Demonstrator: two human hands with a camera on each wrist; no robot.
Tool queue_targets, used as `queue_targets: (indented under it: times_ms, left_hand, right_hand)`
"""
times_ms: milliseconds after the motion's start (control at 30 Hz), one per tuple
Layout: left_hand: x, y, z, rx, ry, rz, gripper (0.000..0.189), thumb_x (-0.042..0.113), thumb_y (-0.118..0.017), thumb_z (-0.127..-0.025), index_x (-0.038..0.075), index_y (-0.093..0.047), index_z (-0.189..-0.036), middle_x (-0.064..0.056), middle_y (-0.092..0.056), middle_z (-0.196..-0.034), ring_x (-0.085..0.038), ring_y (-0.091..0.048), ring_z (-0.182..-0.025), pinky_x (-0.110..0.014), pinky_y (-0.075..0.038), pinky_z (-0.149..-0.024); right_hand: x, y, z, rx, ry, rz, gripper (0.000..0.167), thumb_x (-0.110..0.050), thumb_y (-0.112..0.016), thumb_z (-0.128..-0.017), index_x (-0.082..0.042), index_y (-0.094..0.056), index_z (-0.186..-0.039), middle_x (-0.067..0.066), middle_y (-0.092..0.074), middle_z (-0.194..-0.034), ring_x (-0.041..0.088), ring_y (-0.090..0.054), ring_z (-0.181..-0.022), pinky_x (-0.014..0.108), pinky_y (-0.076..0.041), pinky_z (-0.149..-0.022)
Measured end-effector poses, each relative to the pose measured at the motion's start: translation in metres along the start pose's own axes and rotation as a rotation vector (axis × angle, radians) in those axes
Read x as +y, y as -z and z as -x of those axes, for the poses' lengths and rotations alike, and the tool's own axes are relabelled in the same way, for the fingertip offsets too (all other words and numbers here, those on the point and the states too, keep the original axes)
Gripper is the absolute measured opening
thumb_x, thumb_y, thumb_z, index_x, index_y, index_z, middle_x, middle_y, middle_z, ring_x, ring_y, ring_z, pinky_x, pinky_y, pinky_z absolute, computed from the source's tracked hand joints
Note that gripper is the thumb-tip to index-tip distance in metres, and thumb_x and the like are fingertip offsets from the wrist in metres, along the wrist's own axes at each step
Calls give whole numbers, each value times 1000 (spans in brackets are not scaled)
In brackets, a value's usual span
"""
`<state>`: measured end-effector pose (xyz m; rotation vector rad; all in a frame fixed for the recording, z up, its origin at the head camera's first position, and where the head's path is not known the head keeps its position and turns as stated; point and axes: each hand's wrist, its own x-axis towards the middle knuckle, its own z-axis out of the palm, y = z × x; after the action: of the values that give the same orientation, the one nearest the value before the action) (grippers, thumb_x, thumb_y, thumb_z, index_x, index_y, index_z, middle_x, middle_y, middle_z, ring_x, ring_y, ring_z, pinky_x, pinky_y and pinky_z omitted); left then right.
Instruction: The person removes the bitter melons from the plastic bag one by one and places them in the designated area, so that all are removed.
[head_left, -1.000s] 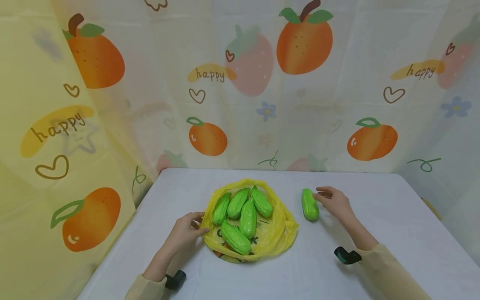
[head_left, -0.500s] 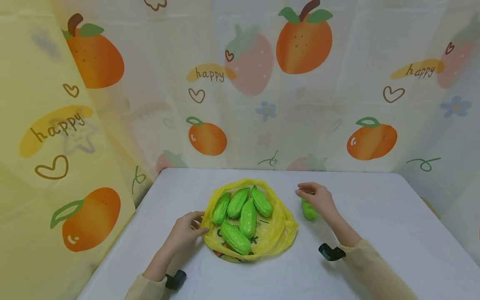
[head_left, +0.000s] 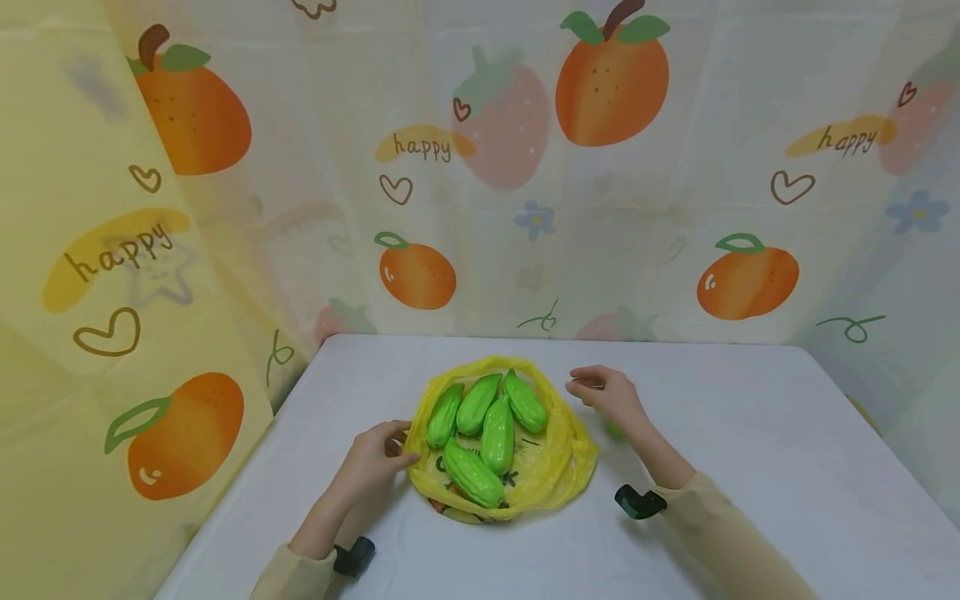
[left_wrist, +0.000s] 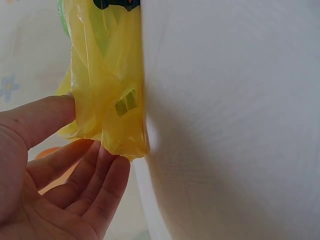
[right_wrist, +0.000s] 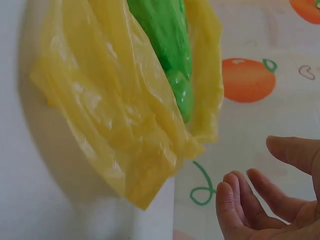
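Observation:
A yellow plastic bag (head_left: 557, 475) lies on the white table with its mouth spread wide. Inside it are several glossy, ribbed green gourds (head_left: 498, 436). At the bag's left rim my left hand (head_left: 372, 460) rests thumb and fingertips against the plastic, fingers loosely bent and spread; the left wrist view shows the thumb (left_wrist: 52, 114) on the bag's side. My right hand (head_left: 611, 400) hovers near the bag's right side, fingers relaxed and nothing in them. Behind and below this hand, one more gourd (head_left: 613, 430) shows only a small green part, the rest hidden.
The table (head_left: 742, 433) is covered with a white cloth. A fruit-printed curtain (head_left: 630, 250) hangs behind it, and a yellowish one (head_left: 52, 433) runs along the left side. Black cameras sit on both wrists.
My right hand has moved left, from beside the lone gourd, across in front of it, to near the bag's right side. The left hand and the bag stay as they were.

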<state>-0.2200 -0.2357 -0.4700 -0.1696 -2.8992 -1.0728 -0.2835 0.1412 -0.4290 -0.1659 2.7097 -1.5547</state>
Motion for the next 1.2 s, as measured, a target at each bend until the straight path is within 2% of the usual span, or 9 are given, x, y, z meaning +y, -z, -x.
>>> queue_targets:
  times_ms: [267,500,700,933,1200]
  left_hand:
    - [1,-1,-1,2,3,1,48,18,-78,-78,11,-63,-122,-1,-66,-97,-10,-58,-81,-29,-48,-71]
    - [1,-1,-1,1,10,12,47,18,-77,-78,11,-63,-122,-1,-66,-97,-10,-58,-80,-29,-48,-71]
    - [0,-1,-1,0,4,15,47,17,-77,-78,10,-62,-122,-1,-66,-97,-11,-59,-81,-30,-48,-71]
    - [0,0,-1,-1,-4,17,47,18,-77,-78,11,-63,-122,-1,-66,-97,-11,-59,-81,-30,-49,-72]
    - [-2,-2,-2,-2,-8,7,46,16,-78,-78,10,-63,-121,-1,-66,-97,-10,-59,-80,-30,-49,-71]
  right_hand:
    - [-12,-19,-1,-24,27,7,39,-26,-65,-90,-2,-62,-121,16,-66,-116,29,-63,-102,35,-54,-80]
    - [-16,-35,-5,-37,-30,-1,38,-25,-67,-88,-5,-63,-120,14,-66,-115,29,-60,-108,37,-52,-85]
    - [-17,-45,-8,-64,-28,11,36,-24,-68,-88,-4,-63,-118,15,-67,-112,30,-61,-107,41,-51,-87]
    - [-17,-54,-10,-87,-54,70,37,-24,-67,-88,-4,-63,-119,16,-65,-115,31,-60,-109,43,-49,-90]
    - [-17,-57,-12,-119,-104,138,42,-27,-68,-87,-5,-60,-122,17,-63,-119,32,-60,-109,43,-50,-87]
